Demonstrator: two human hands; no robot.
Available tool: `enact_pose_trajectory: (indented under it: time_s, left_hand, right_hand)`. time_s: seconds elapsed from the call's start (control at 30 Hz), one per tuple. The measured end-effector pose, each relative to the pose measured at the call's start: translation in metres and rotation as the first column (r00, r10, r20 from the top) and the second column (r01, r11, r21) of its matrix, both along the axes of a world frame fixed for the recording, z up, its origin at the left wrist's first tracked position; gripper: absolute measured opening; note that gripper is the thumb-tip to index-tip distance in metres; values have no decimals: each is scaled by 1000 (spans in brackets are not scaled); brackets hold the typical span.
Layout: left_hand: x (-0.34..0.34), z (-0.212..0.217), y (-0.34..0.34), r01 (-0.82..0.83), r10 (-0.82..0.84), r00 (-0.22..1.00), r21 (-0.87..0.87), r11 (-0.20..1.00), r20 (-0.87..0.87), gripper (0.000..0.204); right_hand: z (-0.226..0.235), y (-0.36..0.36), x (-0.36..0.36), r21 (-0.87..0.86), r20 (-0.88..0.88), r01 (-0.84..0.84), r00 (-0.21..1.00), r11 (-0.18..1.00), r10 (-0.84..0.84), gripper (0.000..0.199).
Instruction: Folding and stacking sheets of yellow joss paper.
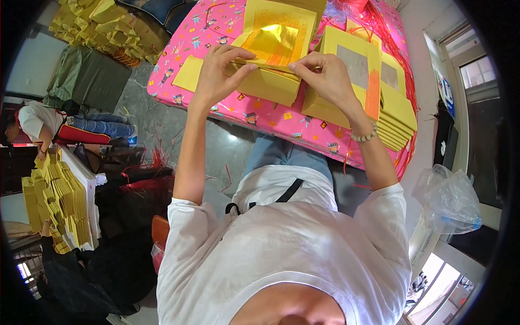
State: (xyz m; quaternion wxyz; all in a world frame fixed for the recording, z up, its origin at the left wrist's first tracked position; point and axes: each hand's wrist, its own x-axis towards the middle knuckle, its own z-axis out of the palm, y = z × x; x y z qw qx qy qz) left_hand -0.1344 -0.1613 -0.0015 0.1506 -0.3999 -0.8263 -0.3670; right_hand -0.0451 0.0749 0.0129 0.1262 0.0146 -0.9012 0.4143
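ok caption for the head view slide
Both hands, left hand and right hand, pinch a folded yellow paper sheet over a pink tablecloth.

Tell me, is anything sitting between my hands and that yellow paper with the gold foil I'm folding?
Nothing visible is. The left hand and the right hand already pinch the near folded edge of the yellow paper sheet atop the stack. The other paper stack sits off to the right, clear of both hands.

A white short-sleeved shirt [281,249] covers the torso, blue jeans [287,154] the legs; a pale beaded bracelet [364,135] circles the wrist below the right fingers [309,64].
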Motion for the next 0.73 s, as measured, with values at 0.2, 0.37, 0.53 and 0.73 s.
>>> enact_pose_trajectory:
  time_s: [0.2, 0.37, 0.53, 0.73]
  left_hand:
    - [0, 8, 2, -15, 12, 999, -93, 996, -34, 36]
    - [-3, 33, 19, -55, 16, 988, -253, 966, -153, 46]
    - [-18, 35, 31, 8, -67, 986, -359, 933, -154, 26]
    - [-20, 36, 36, -66, 51, 974, -65, 996, -221, 21]
  right_hand:
    - [5, -3, 2, -7, -35, 4, 999, 1000, -4, 29]
    - [19, 0, -2, 81, -105, 31, 994, 996, -22, 27]
    - [20, 3, -10, 42, -167, 21, 986, 999, -14, 24]
    - [10, 6, -9, -309, -321, 100, 925, 946, -202, 47]
